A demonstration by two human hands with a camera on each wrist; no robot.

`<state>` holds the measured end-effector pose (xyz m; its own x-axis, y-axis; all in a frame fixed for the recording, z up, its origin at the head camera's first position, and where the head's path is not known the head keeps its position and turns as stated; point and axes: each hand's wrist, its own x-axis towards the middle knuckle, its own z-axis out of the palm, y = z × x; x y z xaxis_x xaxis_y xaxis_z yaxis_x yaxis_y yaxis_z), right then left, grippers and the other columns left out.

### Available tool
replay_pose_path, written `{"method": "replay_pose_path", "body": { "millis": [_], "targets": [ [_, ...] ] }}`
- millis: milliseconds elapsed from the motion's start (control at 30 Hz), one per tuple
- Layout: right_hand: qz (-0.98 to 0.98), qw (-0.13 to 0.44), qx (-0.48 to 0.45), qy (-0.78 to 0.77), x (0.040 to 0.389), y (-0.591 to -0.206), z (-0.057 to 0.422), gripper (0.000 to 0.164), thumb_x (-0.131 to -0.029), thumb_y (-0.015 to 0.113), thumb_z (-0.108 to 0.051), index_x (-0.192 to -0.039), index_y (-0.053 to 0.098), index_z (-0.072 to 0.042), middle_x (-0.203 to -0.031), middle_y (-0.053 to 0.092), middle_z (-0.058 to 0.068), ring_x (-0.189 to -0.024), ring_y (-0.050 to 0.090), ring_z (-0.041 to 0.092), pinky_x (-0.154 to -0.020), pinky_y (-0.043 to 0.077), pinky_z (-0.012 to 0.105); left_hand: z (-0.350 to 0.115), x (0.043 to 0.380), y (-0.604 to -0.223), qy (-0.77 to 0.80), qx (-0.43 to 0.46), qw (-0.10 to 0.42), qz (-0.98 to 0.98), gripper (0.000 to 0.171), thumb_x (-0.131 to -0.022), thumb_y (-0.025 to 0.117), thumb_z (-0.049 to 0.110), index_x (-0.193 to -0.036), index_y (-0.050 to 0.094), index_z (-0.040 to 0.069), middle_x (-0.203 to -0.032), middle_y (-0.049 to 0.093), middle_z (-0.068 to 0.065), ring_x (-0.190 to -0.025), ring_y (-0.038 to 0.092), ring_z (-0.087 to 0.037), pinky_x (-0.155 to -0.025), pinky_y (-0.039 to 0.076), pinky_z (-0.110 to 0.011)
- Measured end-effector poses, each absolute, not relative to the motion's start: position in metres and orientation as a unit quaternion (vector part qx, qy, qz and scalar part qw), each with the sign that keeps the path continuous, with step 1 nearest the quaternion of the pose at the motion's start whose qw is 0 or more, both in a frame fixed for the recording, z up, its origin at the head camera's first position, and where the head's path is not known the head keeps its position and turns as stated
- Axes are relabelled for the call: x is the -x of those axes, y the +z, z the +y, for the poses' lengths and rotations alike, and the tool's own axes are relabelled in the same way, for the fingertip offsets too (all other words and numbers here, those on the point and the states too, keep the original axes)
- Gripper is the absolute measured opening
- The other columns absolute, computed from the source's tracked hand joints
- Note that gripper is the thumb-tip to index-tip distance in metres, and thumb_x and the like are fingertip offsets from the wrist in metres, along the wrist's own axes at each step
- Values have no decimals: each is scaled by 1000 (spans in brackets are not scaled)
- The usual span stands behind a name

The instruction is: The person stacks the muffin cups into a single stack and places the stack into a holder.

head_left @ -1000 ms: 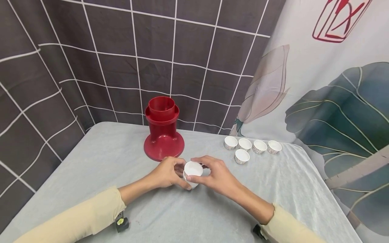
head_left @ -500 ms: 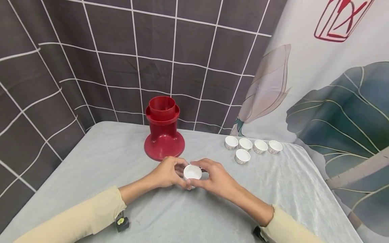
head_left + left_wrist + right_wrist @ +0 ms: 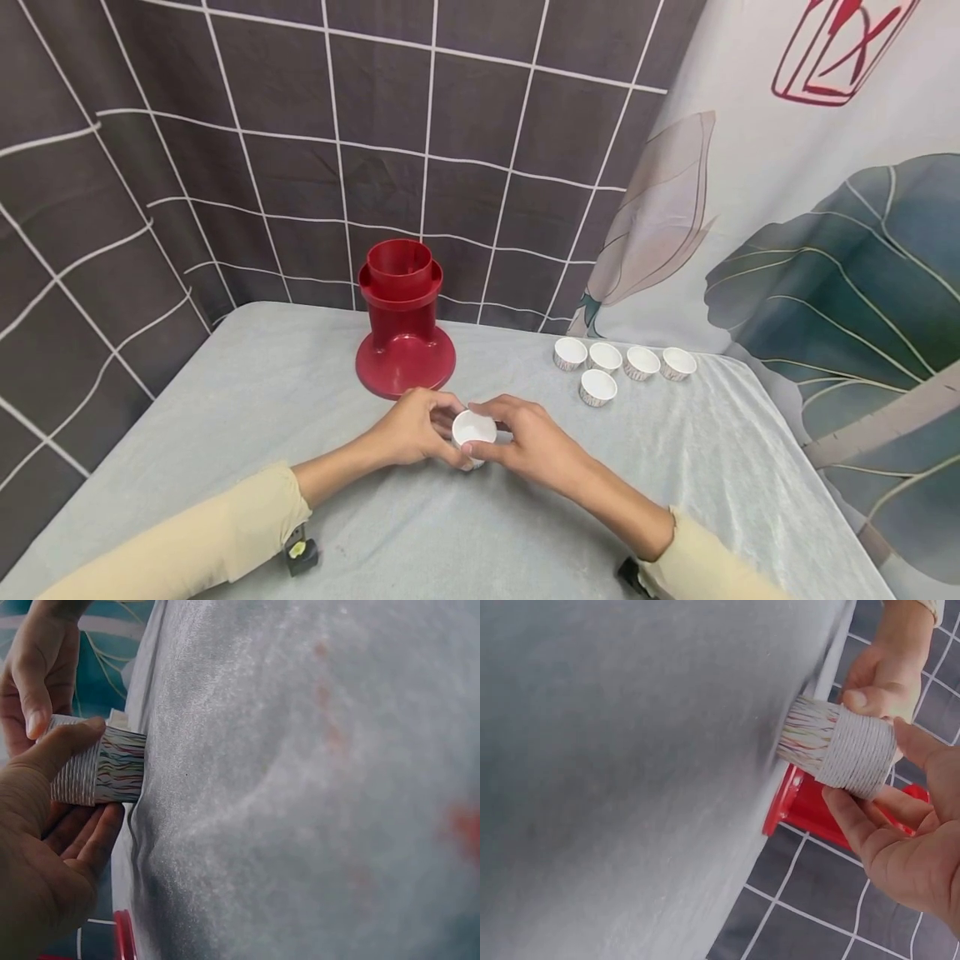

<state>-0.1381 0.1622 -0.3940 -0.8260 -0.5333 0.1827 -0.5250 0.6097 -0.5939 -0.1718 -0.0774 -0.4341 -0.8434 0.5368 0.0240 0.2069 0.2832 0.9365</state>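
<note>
A stack of nested white paper baking cups [image 3: 474, 427] stands upright on the cloth in the middle of the table, between both hands. In the left wrist view the stack shows many close rims, and the lowest cup's side [image 3: 121, 766] has thin coloured wavy lines. My left hand [image 3: 411, 429] holds the stack from the left, thumb on the near side and fingers curled behind. From the right, my right hand [image 3: 531, 435] grips the upper rims between thumb and fingers, as the right wrist view also shows. The fingers on the far side are partly hidden by the stack in the head view.
A red plastic stand [image 3: 405, 333] with a round base and open tube top is behind the left hand. Several single paper cups [image 3: 597, 388] sit at the back right. Grey cloth [image 3: 465, 533] covers the table; a dark gridded curtain [image 3: 285, 167] hangs behind.
The top cup, raised and offset above the others a second ago, has come down and sits nested in the stack. My right hand has lowered slightly with it; the left hand has stayed in place.
</note>
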Motion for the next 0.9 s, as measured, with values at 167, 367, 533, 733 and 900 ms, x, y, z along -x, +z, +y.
{"method": "replay_pose_path", "body": {
  "millis": [167,367,533,733,900],
  "targets": [
    [900,18,272,-340,136,-395,159,51,-94,94,-24,-139,79,-4,-129,83,9,-116,79,26,-105,67,45,-77,170,-434,548,-234,151,788,46,-77,103,13,-118,83,6,-111,84,-7,-96,84,-17,-92,70,-27],
    [901,24,254,-351,137,-396,156,52,-92,96,-23,-138,79,-3,-128,84,10,-116,80,27,-105,67,48,-78,171,-436,551,-240,147,786,48,-76,103,11,-118,83,3,-110,84,-9,-96,83,-17,-93,70,-28],
    [901,30,244,-358,136,-396,154,51,-91,96,-22,-135,81,-3,-131,83,12,-117,80,29,-105,67,48,-79,171,-436,550,-241,147,786,47,-76,103,11,-118,83,2,-111,84,-10,-96,84,-17,-94,70,-30],
    [902,38,224,-367,137,-395,151,48,-89,98,-21,-130,82,-3,-133,83,12,-118,81,29,-104,67,45,-78,171,-437,561,-239,146,779,48,-75,103,9,-118,82,1,-111,84,-11,-96,83,-17,-93,70,-28],
    [901,42,208,-377,137,-393,148,47,-87,98,-20,-128,82,-2,-131,83,13,-117,82,29,-102,68,41,-79,171,-438,558,-236,143,783,48,-76,103,9,-119,83,2,-111,85,-11,-98,84,-18,-93,70,-29]
  ]
}}
